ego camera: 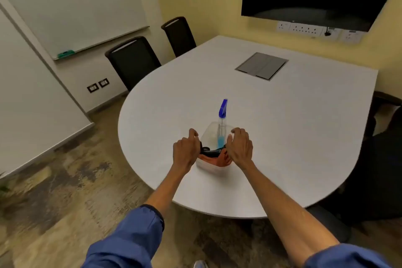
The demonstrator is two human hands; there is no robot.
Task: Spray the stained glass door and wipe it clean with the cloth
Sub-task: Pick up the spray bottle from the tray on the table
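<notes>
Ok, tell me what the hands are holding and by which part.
Cannot tell for sure: left hand and right hand curl at opposite side rims of the clear container carrying the spray bottle; contact is unclear.

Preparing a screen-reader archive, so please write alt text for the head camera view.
A person's left hand and right hand reach to either side of a clear tub on a white table. The tub holds a spray bottle with a blue head and an orange cloth.

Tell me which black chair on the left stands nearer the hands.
The chair below the whiteboard ledge; the other chair sits farther back, by the yellow wall.
</notes>
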